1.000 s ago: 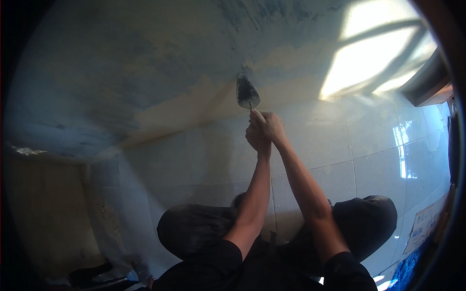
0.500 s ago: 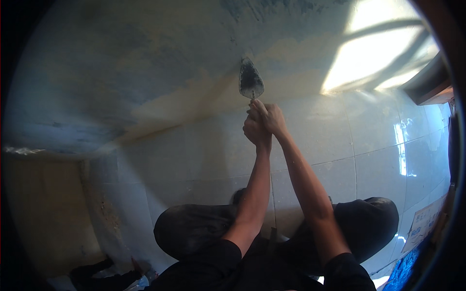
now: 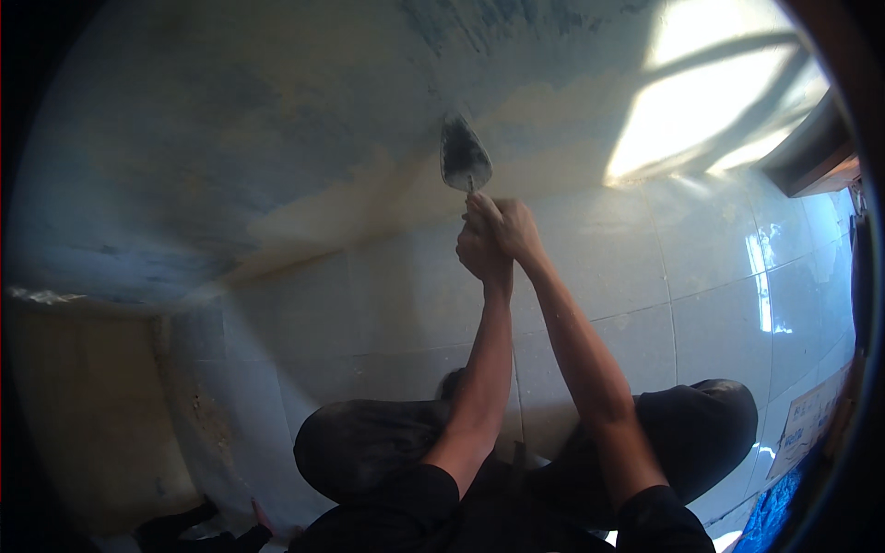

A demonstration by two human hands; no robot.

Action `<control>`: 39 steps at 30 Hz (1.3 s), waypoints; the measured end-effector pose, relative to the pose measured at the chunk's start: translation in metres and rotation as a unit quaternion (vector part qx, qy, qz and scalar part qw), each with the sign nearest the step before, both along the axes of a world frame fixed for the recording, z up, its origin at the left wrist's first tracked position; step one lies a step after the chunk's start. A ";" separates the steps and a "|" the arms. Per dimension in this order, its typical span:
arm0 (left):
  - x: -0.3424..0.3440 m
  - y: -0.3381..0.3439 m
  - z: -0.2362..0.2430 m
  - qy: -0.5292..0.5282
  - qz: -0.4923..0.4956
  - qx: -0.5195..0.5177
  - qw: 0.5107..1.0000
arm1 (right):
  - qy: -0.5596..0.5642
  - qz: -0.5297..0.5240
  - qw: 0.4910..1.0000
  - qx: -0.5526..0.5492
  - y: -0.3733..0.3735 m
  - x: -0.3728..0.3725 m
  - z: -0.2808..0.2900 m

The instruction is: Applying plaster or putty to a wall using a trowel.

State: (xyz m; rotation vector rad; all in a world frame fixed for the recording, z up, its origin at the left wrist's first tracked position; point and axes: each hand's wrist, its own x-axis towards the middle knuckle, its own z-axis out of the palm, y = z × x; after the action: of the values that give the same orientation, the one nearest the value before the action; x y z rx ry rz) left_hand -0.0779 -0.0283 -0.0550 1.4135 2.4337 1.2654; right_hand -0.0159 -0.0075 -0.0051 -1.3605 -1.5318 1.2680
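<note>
Pointing trowel (image 3: 466,158), one: blade at patchy wall (image 3: 323,120), contact uncertain, beyond tiled floor (image 3: 590,267). Left hand (image 3: 483,251) and right hand (image 3: 518,230): fingers closed together over its mostly hidden handle. Risks: tip could gouge if pressed steeply; blade could skid if grip twists.

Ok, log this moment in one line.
left hand, right hand: clasped together on trowel | trowel: pointed toward stained wall | wall contact: unclear | floor: pale, tiled

Through my remote view I see a trowel blade (image 3: 466,158) of scuffed metal and a matt, blotchy wall (image 3: 304,138). The floor tiles (image 3: 719,290) look smooth and glossy, the black trousers (image 3: 369,442) matt cloth.
</note>
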 end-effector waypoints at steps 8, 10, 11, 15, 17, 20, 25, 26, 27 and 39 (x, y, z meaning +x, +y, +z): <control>0.005 -0.011 -0.010 -0.006 0.010 -0.029 1.000 | -0.020 0.003 1.000 0.005 -0.011 0.003 -0.012; 0.002 -0.010 -0.009 -0.026 0.006 -0.010 1.000 | -0.037 0.030 0.998 -0.040 -0.005 0.004 0.008; 0.003 -0.010 -0.011 0.026 0.010 -0.021 0.999 | -0.039 0.033 0.998 -0.041 -0.009 0.003 0.005; 0.006 -0.010 -0.006 0.009 0.009 -0.062 0.998 | -0.025 -0.005 1.000 0.001 -0.005 0.004 -0.002; -0.005 0.005 0.000 0.049 0.016 -0.030 0.998 | -0.035 0.009 0.999 -0.009 0.000 -0.001 0.010; -0.005 -0.006 0.002 0.011 0.040 -0.018 0.999 | 0.015 -0.009 1.000 0.014 -0.002 -0.008 0.008; 0.009 -0.014 -0.013 -0.073 0.028 -0.037 0.996 | -0.039 -0.005 0.999 0.015 -0.009 0.003 -0.022; 0.007 -0.013 -0.017 -0.073 0.023 -0.043 0.996 | -0.040 -0.011 0.999 0.009 -0.009 0.005 -0.015; 0.001 -0.006 -0.018 -0.022 0.003 -0.056 0.998 | -0.041 -0.001 0.999 -0.011 -0.005 0.003 -0.003; 0.001 -0.009 0.002 -0.032 0.024 -0.033 0.999 | 0.007 -0.018 1.000 0.011 -0.008 0.000 -0.008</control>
State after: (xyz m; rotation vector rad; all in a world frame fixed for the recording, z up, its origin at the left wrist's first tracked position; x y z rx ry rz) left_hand -0.0767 -0.0369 -0.0534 1.2858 2.4570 1.2078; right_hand -0.0160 -0.0158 -0.0135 -1.3578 -1.5012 1.2324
